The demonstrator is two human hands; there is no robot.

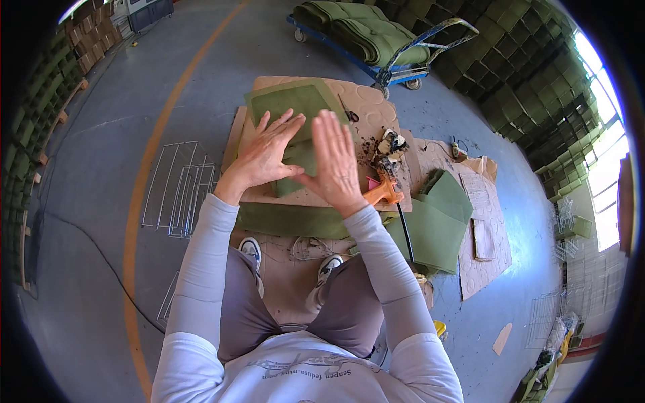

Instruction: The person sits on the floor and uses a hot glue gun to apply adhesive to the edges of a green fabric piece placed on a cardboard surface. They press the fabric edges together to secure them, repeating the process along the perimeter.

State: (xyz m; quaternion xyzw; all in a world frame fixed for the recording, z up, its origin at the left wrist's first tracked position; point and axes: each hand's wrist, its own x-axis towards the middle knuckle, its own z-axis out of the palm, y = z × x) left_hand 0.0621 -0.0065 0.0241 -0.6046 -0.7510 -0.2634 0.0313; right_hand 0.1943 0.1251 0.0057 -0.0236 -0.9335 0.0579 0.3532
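The green sheet [269, 99] lies on the cardboard [376, 101], its middle hidden by both hands; how many layers it has is hard to tell. The left hand [270, 151] has its fingers spread; the right hand [334, 160], slightly blurred, has its fingers straight and pressed together, thumb out. Both look empty, over the cardboard's middle; whether they touch the sheet, or the thumbs touch each other, I cannot tell. A wire rack [178, 191] left of the cardboard is partly covered by the left sleeve [207, 269]. The shirt [302, 369] bears a graphic and lettering. Counted: one pair of scissors [352, 116] and one orange tool [384, 191] at the cardboard's right, two shoes [249, 250] on its near side, one cart [376, 66] beyond it.
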